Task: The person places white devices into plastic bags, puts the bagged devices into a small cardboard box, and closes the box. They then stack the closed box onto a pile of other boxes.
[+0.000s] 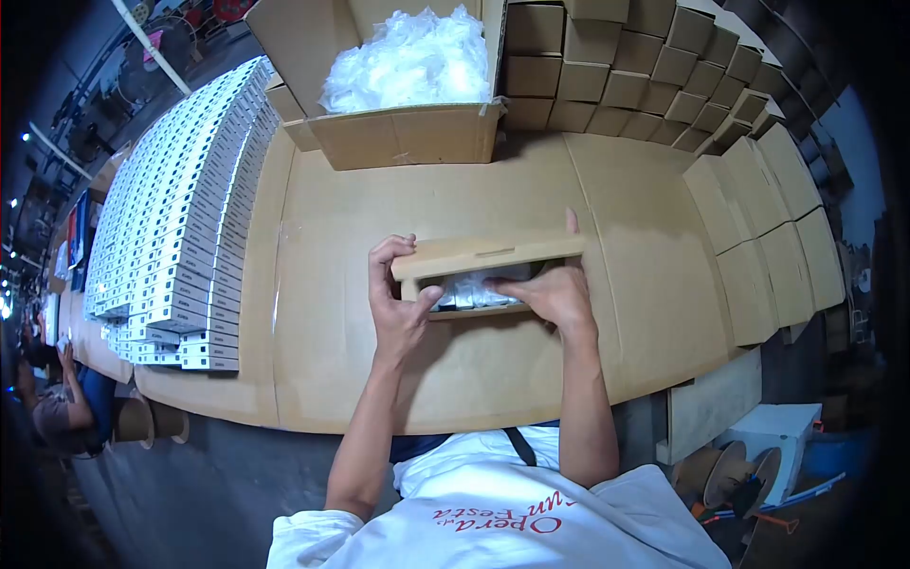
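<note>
A small brown cardboard box (488, 253) is between my hands above the cardboard-covered table (427, 204), its open side facing me. Inside it lies something wrapped in clear plastic (471, 290); what is wrapped cannot be made out. My left hand (398, 294) grips the box's left end, fingers behind and over the top, thumb at the opening. At the right end is my right hand (557, 292), its thumb reaching into the opening against the plastic and a finger sticking up behind the box. Its other fingers are mostly hidden.
Ahead stands a large open carton (408, 137) heaped with clear plastic bags (412, 62). Tall stacks of white labelled boxes (185, 218) line the left side. Brown boxes (607, 71) are piled at the back right, with more cartons (773, 242) at right. Another person (66, 403) sits far left.
</note>
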### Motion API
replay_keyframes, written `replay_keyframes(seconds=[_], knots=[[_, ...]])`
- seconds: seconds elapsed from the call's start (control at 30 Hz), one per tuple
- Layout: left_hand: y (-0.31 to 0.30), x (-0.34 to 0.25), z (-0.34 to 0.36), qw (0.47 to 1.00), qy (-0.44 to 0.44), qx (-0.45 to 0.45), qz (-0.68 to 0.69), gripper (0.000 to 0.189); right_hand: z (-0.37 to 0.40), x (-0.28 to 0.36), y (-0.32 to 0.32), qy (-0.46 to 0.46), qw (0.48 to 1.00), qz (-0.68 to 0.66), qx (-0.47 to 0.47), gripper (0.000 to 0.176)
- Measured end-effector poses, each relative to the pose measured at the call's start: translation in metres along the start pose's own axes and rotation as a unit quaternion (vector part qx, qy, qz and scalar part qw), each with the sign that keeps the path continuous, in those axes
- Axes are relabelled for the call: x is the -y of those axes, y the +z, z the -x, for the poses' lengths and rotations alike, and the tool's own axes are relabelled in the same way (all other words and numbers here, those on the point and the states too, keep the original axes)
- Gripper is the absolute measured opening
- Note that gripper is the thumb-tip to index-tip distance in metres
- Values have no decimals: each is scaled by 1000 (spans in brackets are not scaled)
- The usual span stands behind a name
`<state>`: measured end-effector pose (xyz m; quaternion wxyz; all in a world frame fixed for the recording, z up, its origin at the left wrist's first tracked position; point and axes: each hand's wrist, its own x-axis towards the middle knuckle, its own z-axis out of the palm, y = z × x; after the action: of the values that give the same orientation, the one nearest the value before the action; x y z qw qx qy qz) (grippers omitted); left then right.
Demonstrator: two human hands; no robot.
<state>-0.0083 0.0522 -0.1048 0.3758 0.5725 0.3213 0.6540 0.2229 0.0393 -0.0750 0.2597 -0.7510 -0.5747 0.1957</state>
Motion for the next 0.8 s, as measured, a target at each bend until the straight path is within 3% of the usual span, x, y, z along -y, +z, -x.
replay_keyframes(seconds=[0.07, 0.13, 0.2, 0.3, 0.4, 0.53, 0.57, 0.67, 0.8], knots=[[-2, 1, 4, 1000, 1, 5, 0, 50, -9, -21, 0, -36, 989, -139, 37, 150], [-5, -3, 10, 1000, -17, 14, -13, 48, -12, -42, 4, -8, 974, -219, 63, 126], [-9, -9, 19, 998, -50, 27, -30, 43, -5, -51, 2, 7, 911, -396, 113, 111], [-10, -17, 26, 996, -59, 36, -61, 38, 19, -49, -7, 7, 898, -433, 80, 91], [-11, -15, 26, 993, -32, 51, -101, 34, 41, -53, -10, -17, 845, -533, 43, 79], [-11, -19, 27, 990, -22, 63, -121, 18, 54, -49, -17, -72, 850, -521, 5, 52], [-13, -16, 28, 990, -22, 65, -121, 13, 51, -51, -17, -115, 877, -465, -39, 30], [-15, -13, 34, 993, -85, 51, -57, 17, 48, -47, -17, -105, 893, -435, -59, 16], [-16, -22, 31, 979, 22, 87, -180, 16, 49, -50, -19, -81, 895, -437, -45, 10]])
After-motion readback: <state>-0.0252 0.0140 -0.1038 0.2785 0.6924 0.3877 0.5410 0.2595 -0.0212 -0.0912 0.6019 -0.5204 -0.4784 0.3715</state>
